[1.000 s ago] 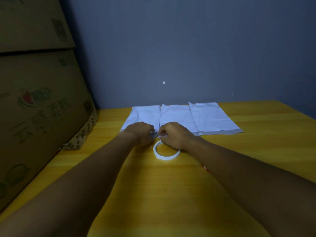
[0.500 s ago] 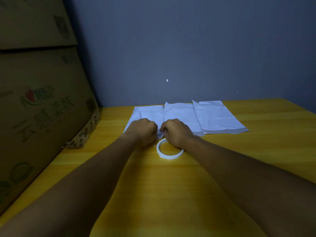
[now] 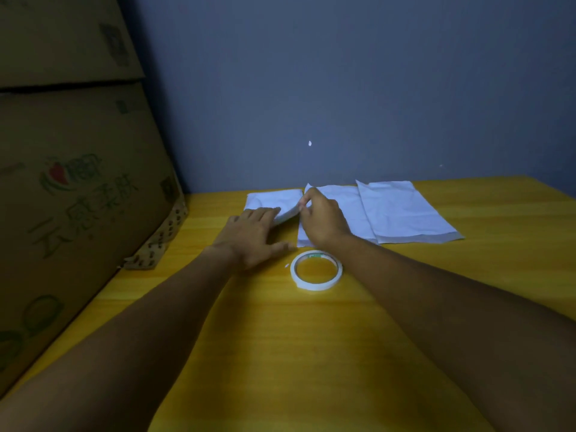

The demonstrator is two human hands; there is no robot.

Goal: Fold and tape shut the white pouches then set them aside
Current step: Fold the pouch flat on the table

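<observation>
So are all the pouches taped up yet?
Not yet. No pouch looks finished. The left pouch is being folded: the left hand lies flat on it while the right hand pinches its folded-over edge. The tape lies untouched, and the middle pouch and right pouch lie flat, waiting.

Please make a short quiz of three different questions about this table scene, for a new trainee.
1. True or false: the tape roll lies flat on the yellow table.
2. Which pouch is being folded? A) left pouch B) middle pouch C) right pouch
3. Fill in: the left hand lies open at the fold, while the right hand ____ its edge.

Key: 1 true; 2 A; 3 pinches.
</observation>
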